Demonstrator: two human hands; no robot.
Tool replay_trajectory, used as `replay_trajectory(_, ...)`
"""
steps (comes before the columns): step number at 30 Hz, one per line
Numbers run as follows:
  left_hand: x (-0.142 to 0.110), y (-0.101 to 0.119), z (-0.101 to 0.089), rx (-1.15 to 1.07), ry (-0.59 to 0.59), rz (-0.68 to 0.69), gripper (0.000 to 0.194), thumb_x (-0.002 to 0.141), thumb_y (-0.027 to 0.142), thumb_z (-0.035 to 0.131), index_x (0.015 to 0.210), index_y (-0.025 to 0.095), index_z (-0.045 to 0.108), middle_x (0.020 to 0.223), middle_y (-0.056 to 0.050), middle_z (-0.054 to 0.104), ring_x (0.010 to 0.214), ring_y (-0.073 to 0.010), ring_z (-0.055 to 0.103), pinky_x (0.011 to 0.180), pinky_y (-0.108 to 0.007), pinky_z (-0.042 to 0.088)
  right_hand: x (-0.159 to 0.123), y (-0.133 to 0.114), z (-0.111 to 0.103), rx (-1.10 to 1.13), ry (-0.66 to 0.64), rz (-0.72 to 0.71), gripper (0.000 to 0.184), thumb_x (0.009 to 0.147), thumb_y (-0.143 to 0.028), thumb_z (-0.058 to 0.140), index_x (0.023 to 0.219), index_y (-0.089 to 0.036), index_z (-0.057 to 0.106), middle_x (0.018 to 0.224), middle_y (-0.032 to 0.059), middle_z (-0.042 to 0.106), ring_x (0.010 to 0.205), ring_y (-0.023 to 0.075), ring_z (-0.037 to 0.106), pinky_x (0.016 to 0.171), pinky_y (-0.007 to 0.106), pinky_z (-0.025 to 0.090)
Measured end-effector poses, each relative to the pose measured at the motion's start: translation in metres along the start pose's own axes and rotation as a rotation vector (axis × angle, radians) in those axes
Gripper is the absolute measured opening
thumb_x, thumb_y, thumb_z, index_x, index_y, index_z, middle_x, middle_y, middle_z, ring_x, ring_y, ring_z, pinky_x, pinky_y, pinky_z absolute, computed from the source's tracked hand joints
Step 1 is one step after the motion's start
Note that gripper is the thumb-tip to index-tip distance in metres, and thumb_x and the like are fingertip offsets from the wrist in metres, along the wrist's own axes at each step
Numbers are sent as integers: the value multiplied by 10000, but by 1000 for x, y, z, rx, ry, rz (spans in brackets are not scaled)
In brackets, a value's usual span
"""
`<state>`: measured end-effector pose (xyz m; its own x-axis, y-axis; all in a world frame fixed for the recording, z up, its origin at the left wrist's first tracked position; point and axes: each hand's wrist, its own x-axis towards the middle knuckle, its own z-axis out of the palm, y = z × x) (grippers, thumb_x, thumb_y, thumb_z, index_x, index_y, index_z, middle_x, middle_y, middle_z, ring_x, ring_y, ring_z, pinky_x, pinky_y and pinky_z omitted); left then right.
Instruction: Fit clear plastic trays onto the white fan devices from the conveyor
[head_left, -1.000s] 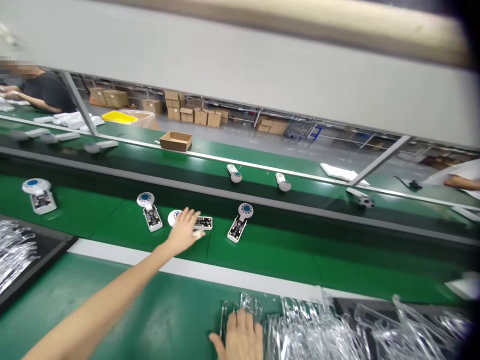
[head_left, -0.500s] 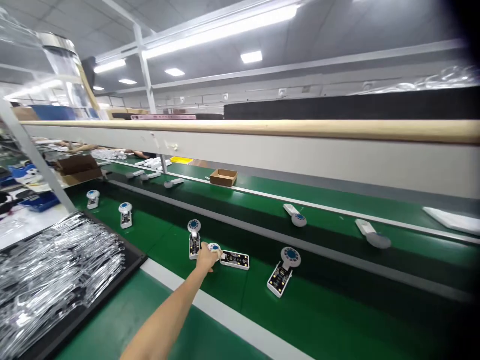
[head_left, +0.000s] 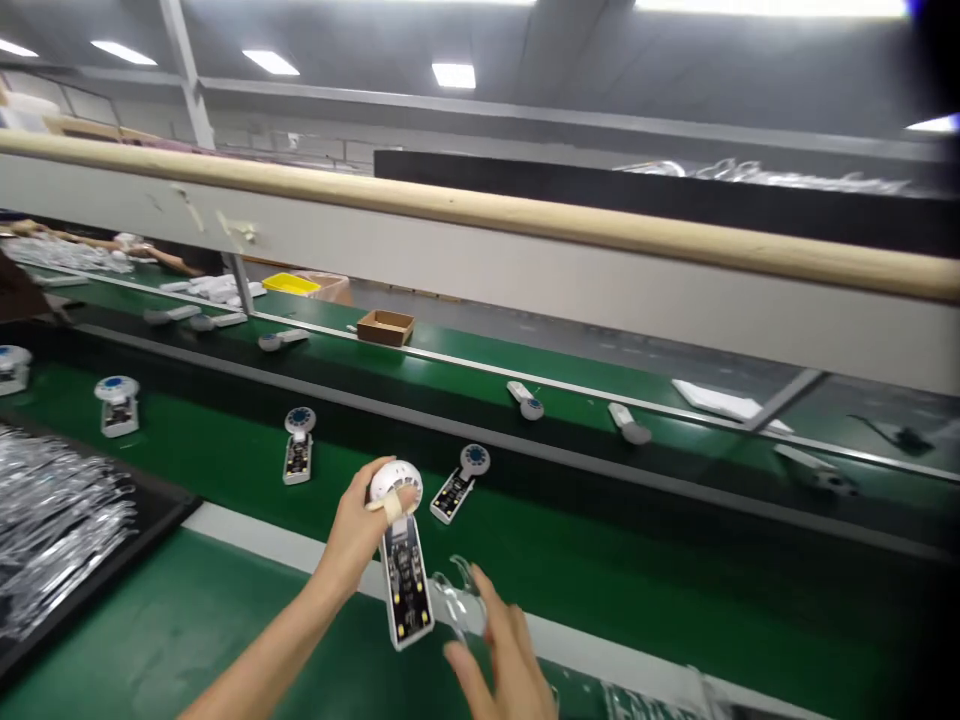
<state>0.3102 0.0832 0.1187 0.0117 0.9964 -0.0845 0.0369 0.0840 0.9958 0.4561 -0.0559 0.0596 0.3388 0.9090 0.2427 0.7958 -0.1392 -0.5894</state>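
My left hand [head_left: 367, 520] is closed around the round white head of a handheld fan [head_left: 407, 580], lifted above the belt's near edge. The fan's handle hangs down with its open side toward me, baring a black circuit board. A pale finger cot covers my thumb. Just right of the handle, my right hand [head_left: 499, 645] is raised, thumb and fingers curved around a thin clear plastic piece [head_left: 454, 600]; blur hides its exact grip. Beyond my hands, another open fan [head_left: 461, 482] lies on the green belt, and a similar fan [head_left: 298, 445] lies to its left.
At left stands a black tray [head_left: 169, 515] heaped with shiny clear strips. More clear parts [head_left: 645, 700] sit at the bottom right. Further fans and a small cardboard box [head_left: 385, 328] are across the belt. A wooden-edged shelf [head_left: 525, 215] spans above; a co-worker's arm shows far left.
My left hand has lifted the fan off the belt and brought it nearer, handle now pointing down. My right hand has come into view with the clear piece. The view has swung right.
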Motion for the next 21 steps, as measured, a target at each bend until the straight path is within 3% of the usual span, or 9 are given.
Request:
replay_trajectory(3,-27,8,14,-132,-72,-124,588,615,492,704,1091,197,524,895,-26,621,745,-165,565,624,-248,454,7,-14,11,-116,19,-110,497,917,-395,306,1407,-346,237,854,41,512,554,186,572,390,250,419)
replay_trajectory(6,-42,9,26,-143,-58,-156,579,594,485,724,1054,197,522,858,-13,612,717,-147,546,598,-233,443,5,-19,23,-235,48,-124,524,903,-331,346,1413,-286,235,857,70,494,624,225,571,399,269,430)
replay_trajectory(10,-47,10,32,-187,-19,-189,589,563,492,744,1015,193,514,855,-14,599,702,-141,541,586,-236,440,-2,-16,28,-291,133,-134,544,872,-318,419,1396,-300,273,1005,135,531,882,339,566,617,424,513)
replay_trajectory(12,-47,12,32,-234,-15,-219,610,552,508,747,1019,193,512,863,-20,603,697,-146,545,581,-244,442,-5,-12,27,-245,140,-122,574,869,-285,413,1409,-341,226,1104,133,536,976,360,550,692,468,511)
replay_trajectory(16,-57,8,34,-293,-5,-229,688,579,515,743,1147,235,475,1057,-60,605,854,-200,586,675,-277,473,-8,-3,26,-41,56,-25,596,888,-198,327,1427,-380,147,1063,76,568,852,252,615,566,305,528)
replay_trajectory(18,-66,0,37,-382,-67,-271,773,580,523,744,1230,245,434,1146,-87,592,956,-241,588,762,-315,479,-9,2,25,10,70,-35,571,897,-221,343,1420,-388,186,1043,71,566,839,241,614,583,297,528)
replay_trajectory(21,-77,-18,42,-488,-208,-409,852,527,540,767,1231,166,466,1033,-136,658,956,-294,613,801,-369,480,-14,3,22,67,117,-110,497,893,-336,428,1372,-409,318,1036,71,570,890,272,593,700,368,521)
